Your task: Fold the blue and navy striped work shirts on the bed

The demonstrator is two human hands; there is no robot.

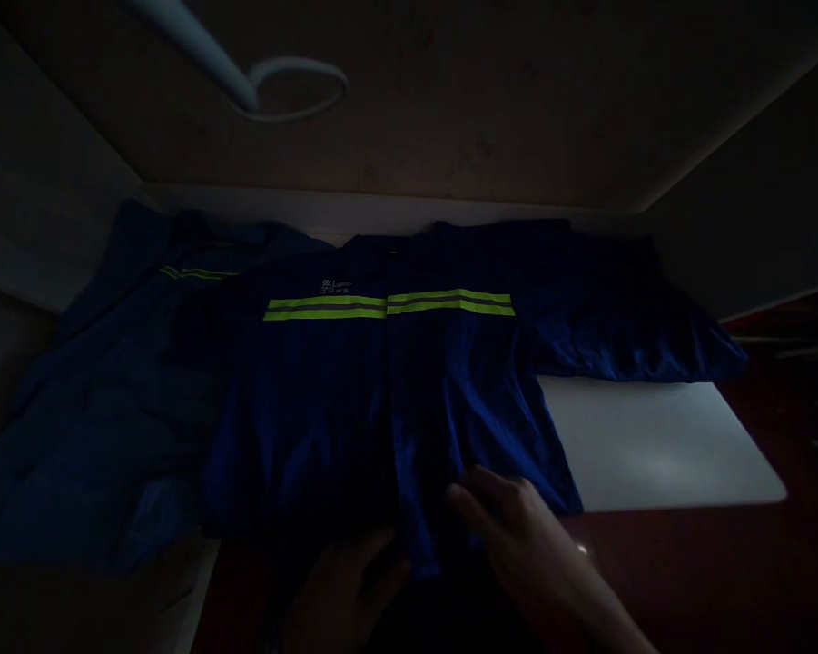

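A dark blue work shirt (pixel 381 391) with a yellow-green reflective band (pixel 388 305) across the chest lies spread flat on a white table (pixel 660 445), front up, collar away from me. My right hand (pixel 524 536) rests on the shirt's lower hem right of the front opening, fingers stretched flat. My left hand (pixel 347 590) is at the hem just left of it, fingers curled around the hem's edge in deep shadow. The scene is very dim.
More blue garments with a reflective stripe (pixel 109 391) are heaped at the left of the table. A pale hanger-like loop (pixel 292 86) lies on the floor beyond the table. Dark red floor (pixel 755 563) shows at the right.
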